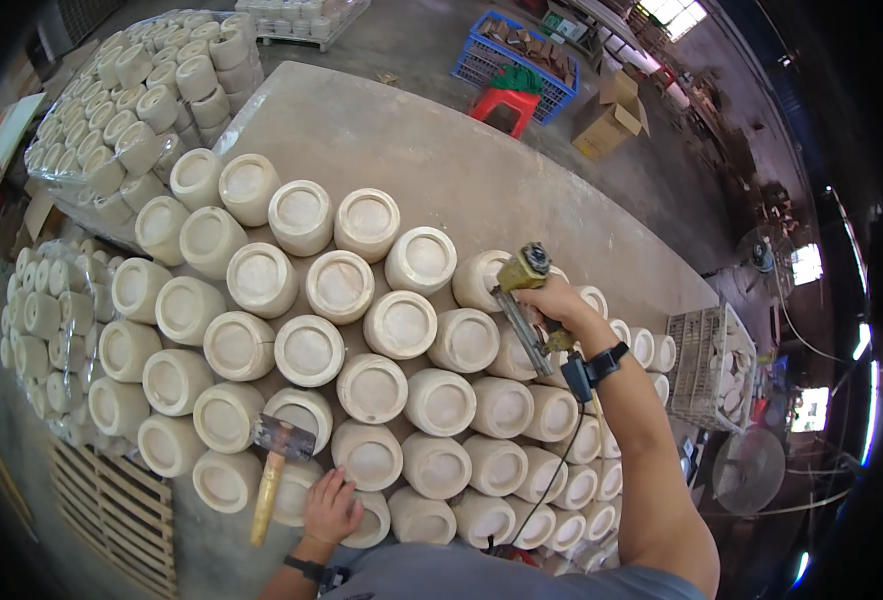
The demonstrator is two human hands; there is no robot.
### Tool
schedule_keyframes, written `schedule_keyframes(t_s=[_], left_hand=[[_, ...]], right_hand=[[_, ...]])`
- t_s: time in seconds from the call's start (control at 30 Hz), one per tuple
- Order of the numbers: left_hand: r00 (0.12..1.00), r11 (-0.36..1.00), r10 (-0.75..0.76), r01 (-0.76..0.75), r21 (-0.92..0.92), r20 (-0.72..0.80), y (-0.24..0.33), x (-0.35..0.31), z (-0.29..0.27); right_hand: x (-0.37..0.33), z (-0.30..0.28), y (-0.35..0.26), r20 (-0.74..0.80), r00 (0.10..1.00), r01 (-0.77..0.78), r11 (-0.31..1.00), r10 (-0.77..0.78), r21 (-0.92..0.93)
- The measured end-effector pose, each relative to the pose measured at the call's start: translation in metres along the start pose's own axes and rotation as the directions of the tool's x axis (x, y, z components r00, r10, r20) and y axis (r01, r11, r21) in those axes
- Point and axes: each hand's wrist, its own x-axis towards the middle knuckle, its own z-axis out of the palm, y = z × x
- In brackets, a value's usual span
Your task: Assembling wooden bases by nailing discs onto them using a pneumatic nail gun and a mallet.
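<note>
My right hand (553, 302) is wrapped round an air nail gun (523, 325), held up over the rows at the right. Its hose runs down along my forearm. My left hand (331, 508) has its fingers stretched out at the near edge, resting against a pale, wooden-looking round block (367, 455). Many such blocks, each with a round recess in its top, stand close together. A hammer (273, 465) with a dark head and yellow handle lies across the blocks just left of that hand.
The blocks stand on a large grey-brown table (411, 140). Wrapped stacks of similar pieces (141, 110) stand at the far left, with a wooden pallet (111, 510) below. Beyond the table are a red stool (506, 108), a blue crate (551, 98) and a cardboard box (609, 118).
</note>
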Motion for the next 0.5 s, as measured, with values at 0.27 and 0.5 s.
schedule_keyframes(t_s=[0.27, 0.5], left_hand=[[1.0, 1.0, 0.005, -0.005, 0.022, 0.018, -0.002, -0.002, -0.001], [0.998, 0.998, 0.061, -0.061, 0.023, -0.002, -0.003, 0.004, 0.001]], right_hand=[[-0.008, 0.011, -0.018, -0.043, 0.996, -0.076, 0.992, 0.072, -0.105], [-0.077, 0.006, -0.011, -0.114, 0.993, -0.012, 1.0, 0.012, -0.002]])
